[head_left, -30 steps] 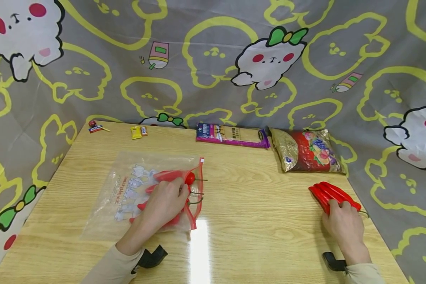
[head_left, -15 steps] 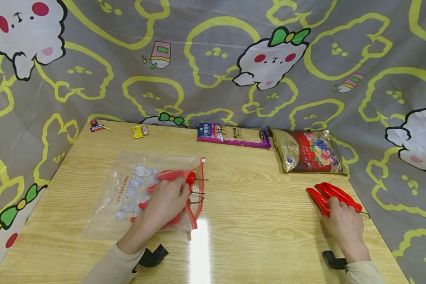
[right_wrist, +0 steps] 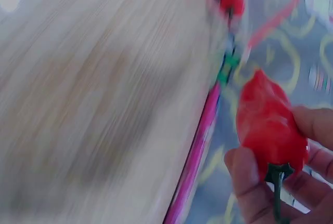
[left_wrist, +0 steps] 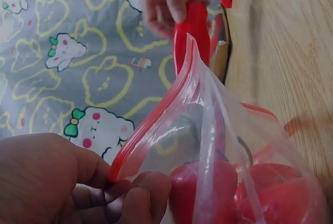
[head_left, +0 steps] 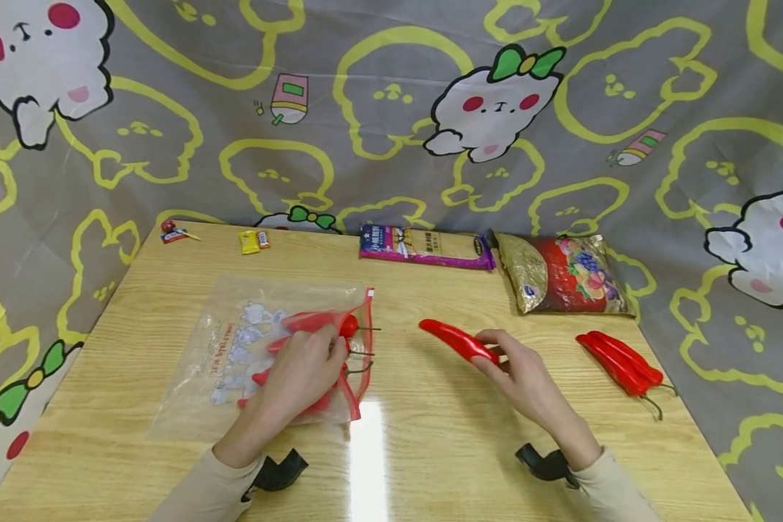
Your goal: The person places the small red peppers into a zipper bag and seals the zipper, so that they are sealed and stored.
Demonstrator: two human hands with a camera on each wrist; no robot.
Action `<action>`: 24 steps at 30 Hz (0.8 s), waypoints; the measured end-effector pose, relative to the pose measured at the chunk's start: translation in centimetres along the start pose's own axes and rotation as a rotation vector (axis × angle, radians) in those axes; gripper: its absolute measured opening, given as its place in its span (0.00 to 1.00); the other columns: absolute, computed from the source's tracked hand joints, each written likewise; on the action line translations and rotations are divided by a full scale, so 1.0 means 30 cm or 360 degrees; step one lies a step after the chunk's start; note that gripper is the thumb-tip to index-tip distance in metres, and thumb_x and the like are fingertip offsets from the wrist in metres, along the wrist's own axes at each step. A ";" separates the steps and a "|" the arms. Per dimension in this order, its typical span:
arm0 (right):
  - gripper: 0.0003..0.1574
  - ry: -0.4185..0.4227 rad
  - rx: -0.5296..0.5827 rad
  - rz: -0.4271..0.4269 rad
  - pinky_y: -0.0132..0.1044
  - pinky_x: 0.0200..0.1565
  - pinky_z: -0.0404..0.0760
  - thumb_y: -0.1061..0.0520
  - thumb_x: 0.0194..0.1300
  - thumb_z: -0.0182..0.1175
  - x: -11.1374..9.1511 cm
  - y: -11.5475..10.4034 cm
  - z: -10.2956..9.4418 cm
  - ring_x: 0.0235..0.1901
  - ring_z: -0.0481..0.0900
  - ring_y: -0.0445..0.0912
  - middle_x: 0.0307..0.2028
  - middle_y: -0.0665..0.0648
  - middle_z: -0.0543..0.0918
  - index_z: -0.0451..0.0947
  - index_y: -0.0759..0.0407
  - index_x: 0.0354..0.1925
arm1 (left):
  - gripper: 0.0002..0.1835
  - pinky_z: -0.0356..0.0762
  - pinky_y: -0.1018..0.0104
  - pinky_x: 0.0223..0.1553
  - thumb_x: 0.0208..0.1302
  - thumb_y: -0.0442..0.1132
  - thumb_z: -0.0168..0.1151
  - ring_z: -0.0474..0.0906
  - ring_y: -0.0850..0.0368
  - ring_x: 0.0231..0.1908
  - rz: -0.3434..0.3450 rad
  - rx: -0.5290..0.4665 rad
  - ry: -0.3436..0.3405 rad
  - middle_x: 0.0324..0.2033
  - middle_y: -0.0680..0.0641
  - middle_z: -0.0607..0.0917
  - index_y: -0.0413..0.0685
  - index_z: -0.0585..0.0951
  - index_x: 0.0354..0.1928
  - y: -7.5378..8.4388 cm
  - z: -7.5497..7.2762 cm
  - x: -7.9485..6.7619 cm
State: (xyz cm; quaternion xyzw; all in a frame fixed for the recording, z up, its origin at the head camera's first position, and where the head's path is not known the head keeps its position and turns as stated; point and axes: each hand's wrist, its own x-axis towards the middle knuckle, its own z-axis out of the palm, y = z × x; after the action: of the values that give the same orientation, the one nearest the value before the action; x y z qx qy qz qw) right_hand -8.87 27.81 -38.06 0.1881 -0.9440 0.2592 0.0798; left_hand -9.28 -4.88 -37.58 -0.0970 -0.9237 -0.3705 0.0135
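My left hand (head_left: 303, 370) pinches the red zip edge (left_wrist: 151, 122) of a clear zip bag (head_left: 196, 362), which lies on the table with its mouth to the right. Inside the bag are several red chili peppers (left_wrist: 205, 190), their stems pointing toward the mouth. My right hand (head_left: 528, 377) holds one long red chili pepper (head_left: 453, 339) by its stem end, above the table to the right of the bag. In the right wrist view that pepper (right_wrist: 270, 125) sits between thumb and fingers, green stem nearest the palm. Two more red chili peppers (head_left: 620, 362) lie at the right edge.
Along the back are a purple-edged noodle pack (head_left: 427, 248) and a gold and red bag (head_left: 564, 275) with fruit printed on it. A lollipop (head_left: 176, 232) and small yellow and red packets (head_left: 253, 241) lie at the back left. A patterned cloth (head_left: 391, 145) surrounds the table.
My right hand has picked one chili pepper from the group at the right and carried it left toward the bag. My left hand has stayed on the bag.
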 end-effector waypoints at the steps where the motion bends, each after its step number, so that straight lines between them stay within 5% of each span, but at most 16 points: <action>1: 0.21 -0.0016 0.0044 -0.0030 0.34 0.33 0.79 0.54 0.59 0.62 0.017 -0.032 0.020 0.35 0.80 0.42 0.40 0.52 0.81 0.72 0.55 0.51 | 0.10 0.58 0.70 0.10 0.63 0.40 0.50 0.62 0.62 0.09 0.0003 0.0008 0.0004 0.11 0.54 0.67 0.50 0.71 0.23 0.000 0.000 0.000; 9: 0.18 -0.0172 0.0233 -0.0210 0.38 0.35 0.79 0.53 0.58 0.63 0.135 -0.211 0.165 0.32 0.76 0.37 0.38 0.48 0.81 0.74 0.52 0.47 | 0.10 0.60 0.70 0.12 0.62 0.40 0.52 0.63 0.61 0.11 0.0002 0.0063 0.0020 0.13 0.54 0.68 0.51 0.72 0.23 0.003 -0.001 0.001; 18: 0.22 -0.0225 0.0427 -0.0491 0.31 0.39 0.79 0.66 0.57 0.58 0.204 -0.284 0.263 0.40 0.77 0.39 0.44 0.50 0.76 0.75 0.57 0.51 | 0.10 0.62 0.69 0.16 0.60 0.38 0.52 0.63 0.60 0.16 0.0076 0.0085 0.0070 0.18 0.53 0.68 0.50 0.72 0.21 0.004 -0.006 -0.003; 24: 0.19 -0.0277 0.0552 -0.0542 0.30 0.43 0.78 0.65 0.59 0.58 0.237 -0.318 0.313 0.43 0.78 0.41 0.45 0.53 0.78 0.74 0.58 0.51 | 0.10 0.62 0.70 0.16 0.60 0.38 0.52 0.63 0.61 0.16 0.0128 0.0105 0.0102 0.17 0.53 0.68 0.50 0.72 0.20 0.002 -0.008 -0.003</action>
State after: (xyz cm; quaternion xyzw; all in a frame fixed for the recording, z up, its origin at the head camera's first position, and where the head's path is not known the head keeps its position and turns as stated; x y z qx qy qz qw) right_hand -12.09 13.11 -39.93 0.3769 -0.8434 0.3829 0.0072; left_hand -9.20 -5.02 -37.37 -0.1217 -0.9298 -0.3418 0.0613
